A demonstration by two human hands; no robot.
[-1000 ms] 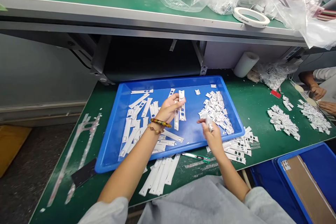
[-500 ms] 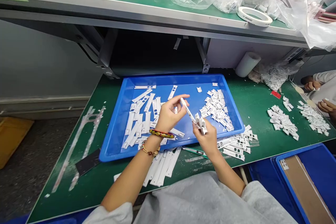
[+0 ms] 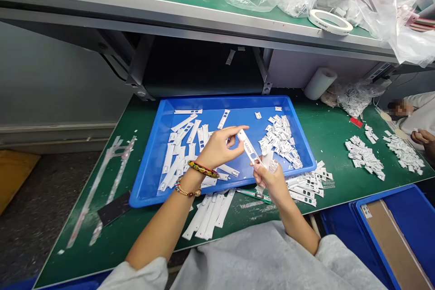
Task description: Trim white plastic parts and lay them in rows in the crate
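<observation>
My left hand, with two bead bracelets on the wrist, pinches the upper end of a long white plastic strip above the blue tray. Around the strip's lower end my right hand is closed, with small white pieces also in its fingers. Both hands hover over the tray's front right part. Several long white strips lie in the tray's left half. A pile of small white pieces lies in its right half.
More strips lie on the green bench in front of the tray, beside a green pen-like tool. Small white parts sit in heaps at right, where another person's hands work. A tape roll and plastic bags rest on the upper shelf.
My right hand came back from the pile of small pieces to meet the left hand. Both hands now hold one strip, which has tilted from upright to a slant.
</observation>
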